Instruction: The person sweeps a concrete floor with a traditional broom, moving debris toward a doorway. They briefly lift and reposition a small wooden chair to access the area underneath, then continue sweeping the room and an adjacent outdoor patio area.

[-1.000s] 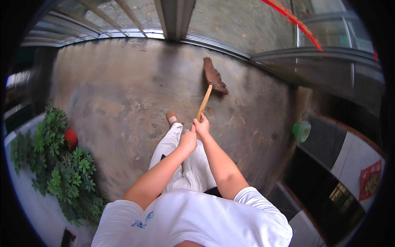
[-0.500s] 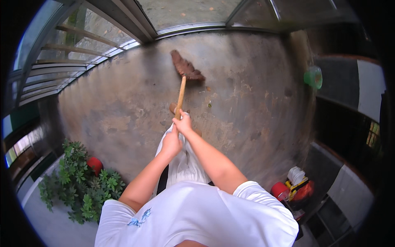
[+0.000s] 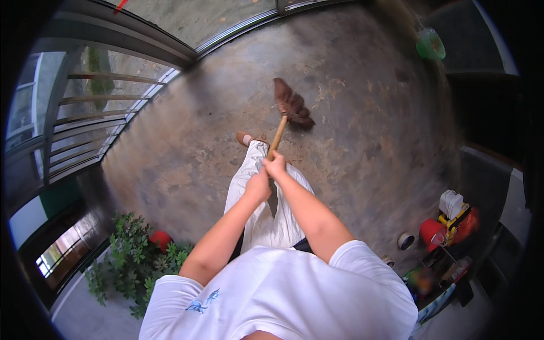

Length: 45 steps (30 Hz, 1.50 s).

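A broom with a brown, fibrous head (image 3: 293,106) and a light wooden handle (image 3: 277,137) reaches out ahead of my body. Its head rests on the worn concrete floor, slanting from upper left to lower right. My right hand (image 3: 275,165) wraps round the handle, farther toward the head. Closer to my body, my left hand (image 3: 259,186) is closed round the same handle. Both hands sit near each other over my white trousers (image 3: 243,182), and the handle's near end is mostly hidden. A brown shoe (image 3: 247,137) shows left of the handle.
Glass doors with a metal sill (image 3: 238,29) and a slatted frame (image 3: 102,99) border the far and left sides. A leafy plant (image 3: 133,258) and red pot (image 3: 161,240) stand lower left. On the right are a green basket (image 3: 430,44), a red container (image 3: 432,233) and a round roll (image 3: 406,241).
The view has turned and shifted, so the doors slant more. The broom head and both hands now appear farther right in view. Two small leaf bits near the broom head no longer show.
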Available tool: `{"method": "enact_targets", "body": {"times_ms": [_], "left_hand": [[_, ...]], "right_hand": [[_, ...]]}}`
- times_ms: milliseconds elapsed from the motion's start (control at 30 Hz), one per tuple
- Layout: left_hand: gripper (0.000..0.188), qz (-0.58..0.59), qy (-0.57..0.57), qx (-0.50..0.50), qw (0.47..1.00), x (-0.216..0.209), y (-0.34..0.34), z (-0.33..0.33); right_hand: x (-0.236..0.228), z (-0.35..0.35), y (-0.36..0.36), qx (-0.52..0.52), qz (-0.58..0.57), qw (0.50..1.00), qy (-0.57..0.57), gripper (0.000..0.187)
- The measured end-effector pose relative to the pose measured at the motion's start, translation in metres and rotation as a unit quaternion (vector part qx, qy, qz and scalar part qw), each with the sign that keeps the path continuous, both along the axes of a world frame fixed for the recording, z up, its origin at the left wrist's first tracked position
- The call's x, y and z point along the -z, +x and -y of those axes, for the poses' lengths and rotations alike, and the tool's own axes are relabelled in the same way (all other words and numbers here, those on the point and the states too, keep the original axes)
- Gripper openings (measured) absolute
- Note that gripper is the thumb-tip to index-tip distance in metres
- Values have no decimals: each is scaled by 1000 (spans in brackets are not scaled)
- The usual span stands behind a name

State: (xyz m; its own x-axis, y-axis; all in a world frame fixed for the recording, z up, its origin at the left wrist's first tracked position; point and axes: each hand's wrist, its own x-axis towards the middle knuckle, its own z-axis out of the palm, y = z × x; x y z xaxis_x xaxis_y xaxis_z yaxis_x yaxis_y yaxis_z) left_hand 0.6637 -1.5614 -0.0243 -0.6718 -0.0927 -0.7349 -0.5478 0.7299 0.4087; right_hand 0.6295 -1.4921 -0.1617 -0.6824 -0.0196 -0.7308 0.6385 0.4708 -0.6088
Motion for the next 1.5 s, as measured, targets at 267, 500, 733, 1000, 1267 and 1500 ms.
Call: {"method": "enact_targets", "body": {"times_ms": [267,500,733,1000,1267,1500], "left_hand": [[47,66,-77,19,995,-101,42,-12],[45,-27,14,63,998,-96,42,-63],[43,-32,25,184,982,-4,47,-115],[49,12,-23,64,998,-15,165,23],[55,-30,-30,62,997,-80,214,70],[52,-12,74,114,991,-28,203,8]], "right_hand": [[-92,9,48,-77,51,995,-44,65],[-109,-69,41,9,-25,1000,16,57],[-30,-139,61,98,-9,985,139,63],[-30,24,166,-1,21,1000,11,66],[-101,74,204,-70,32,997,16,72],[-67,-17,201,63,-21,994,92,67]]}}
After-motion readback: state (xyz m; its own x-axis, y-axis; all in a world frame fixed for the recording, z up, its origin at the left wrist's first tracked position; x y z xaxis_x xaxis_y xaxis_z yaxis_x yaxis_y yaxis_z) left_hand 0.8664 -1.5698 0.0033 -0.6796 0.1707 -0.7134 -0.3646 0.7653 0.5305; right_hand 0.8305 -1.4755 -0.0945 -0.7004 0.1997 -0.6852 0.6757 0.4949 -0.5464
